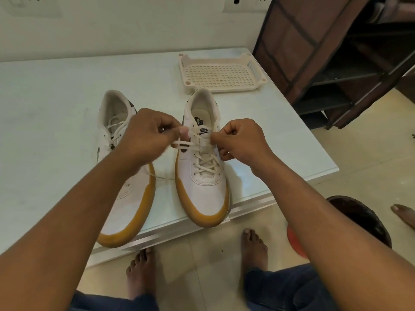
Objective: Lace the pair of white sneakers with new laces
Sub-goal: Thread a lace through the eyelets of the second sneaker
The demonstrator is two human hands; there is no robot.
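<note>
Two white sneakers with tan soles stand on a pale table, toes toward me. The right sneaker (pixel 203 189) has a cream lace (pixel 205 163) crossed through its lower eyelets. My left hand (pixel 148 135) pinches one end of that lace above the shoe's left side. My right hand (pixel 241 141) pinches the other end at the shoe's right upper eyelets. The left sneaker (pixel 125 198) lies partly under my left forearm, with a lace showing near its opening.
An empty cream perforated plastic tray (pixel 221 74) sits at the table's (pixel 56 97) far right. A dark brown shelf rack (pixel 336 59) stands to the right of the table. My bare feet (pixel 253 248) are on the tiled floor below the table's edge.
</note>
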